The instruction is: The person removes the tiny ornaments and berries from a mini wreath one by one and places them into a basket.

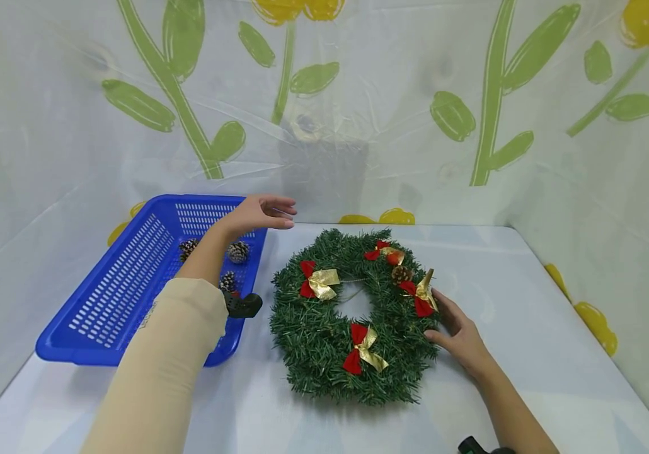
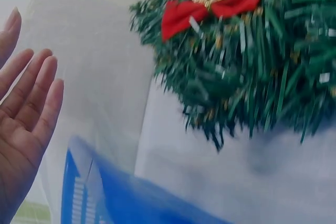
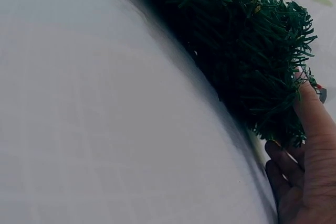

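Note:
A round green Christmas wreath point(image 1: 307, 343) lies on the table, decorated with several red and gold bows point(image 1: 363, 350) and a small pinecone point(image 1: 401, 274). At its right edge, my right hand point(image 1: 460, 337) holds the rim; in the right wrist view the thumb point(image 3: 312, 106) lies against the greenery and the curled fingers sit lower at its edge. My left hand point(image 1: 259, 213) hovers over the far right corner of the blue basket point(image 1: 66, 321), holding nothing. Its fingers look straight and spread from the thumb in the left wrist view.
Inside the basket, left of the wreath, are several pinecones point(image 1: 237, 252); the left forearm hides part of its contents. The white table point(image 1: 534, 328) extends right of the wreath. A flower-printed plastic sheet point(image 1: 392, 126) hangs behind and along both sides.

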Action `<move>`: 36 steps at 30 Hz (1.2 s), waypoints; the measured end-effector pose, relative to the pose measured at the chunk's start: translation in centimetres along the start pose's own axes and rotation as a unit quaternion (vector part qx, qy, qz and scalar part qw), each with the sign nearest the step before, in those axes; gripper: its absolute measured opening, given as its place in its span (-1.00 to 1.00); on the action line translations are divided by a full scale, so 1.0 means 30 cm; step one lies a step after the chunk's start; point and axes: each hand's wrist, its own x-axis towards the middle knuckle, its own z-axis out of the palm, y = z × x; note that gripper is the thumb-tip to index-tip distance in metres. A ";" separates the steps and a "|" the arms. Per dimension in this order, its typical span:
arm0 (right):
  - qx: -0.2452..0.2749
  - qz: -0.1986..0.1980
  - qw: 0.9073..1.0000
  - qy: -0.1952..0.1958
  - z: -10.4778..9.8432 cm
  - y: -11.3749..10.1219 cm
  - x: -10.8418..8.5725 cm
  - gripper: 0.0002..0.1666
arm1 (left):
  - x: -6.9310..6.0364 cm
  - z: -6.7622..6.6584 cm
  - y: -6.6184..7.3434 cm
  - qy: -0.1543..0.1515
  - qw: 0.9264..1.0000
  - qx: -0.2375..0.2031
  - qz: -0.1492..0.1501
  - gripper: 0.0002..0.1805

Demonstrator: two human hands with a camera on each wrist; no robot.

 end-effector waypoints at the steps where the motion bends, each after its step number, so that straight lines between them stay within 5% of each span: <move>1: -0.001 -0.001 1.000 -0.001 -0.001 0.000 0.000 -0.08 | 0.007 0.011 0.005 -0.001 1.000 -0.005 0.002 -0.36; 16: -0.002 0.001 1.000 0.004 -0.011 -0.004 -0.005 -0.08 | 0.116 0.213 0.063 -0.035 0.997 -0.062 0.023 -0.43; 26: -0.001 -0.004 1.000 0.000 0.000 0.003 -0.002 -0.09 | 0.211 0.343 0.077 -0.101 0.990 -0.077 0.063 -0.48; 36: -0.009 -0.001 1.000 0.003 -0.008 -0.005 0.002 -0.08 | 0.235 0.529 0.147 -0.164 0.985 -0.014 0.060 -0.43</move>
